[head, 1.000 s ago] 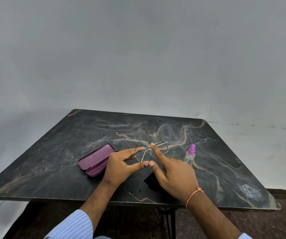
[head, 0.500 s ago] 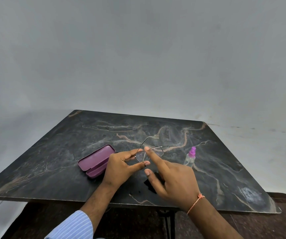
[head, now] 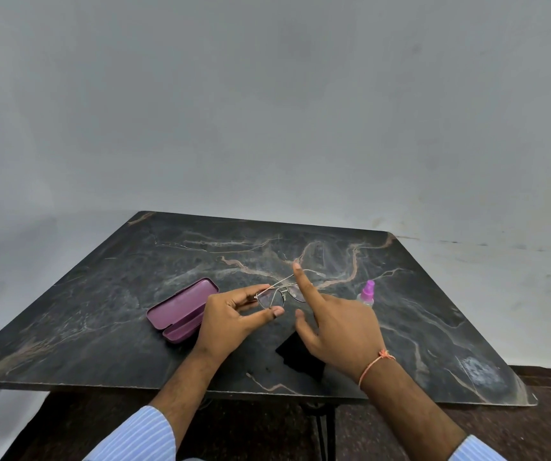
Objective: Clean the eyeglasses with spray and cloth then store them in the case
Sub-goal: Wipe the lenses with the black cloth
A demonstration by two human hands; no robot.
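On the dark marbled counter point(head: 101, 294), with the open purple case point(head: 181, 311), black cloth point(head: 295, 356) and spray bottle point(head: 366, 293) lying nearby, we are pinching the eyeglasses point(head: 279, 294) in our left hand point(head: 231, 319) while our right hand point(head: 337, 324) is spreading open, forefinger touching a temple.

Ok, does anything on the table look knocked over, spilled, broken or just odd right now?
Nothing stands out. The spray bottle stands upright, the purple case lies open on the table, and the black cloth lies flat by the near edge. The left hand holds the glasses; no spill or damage shows.
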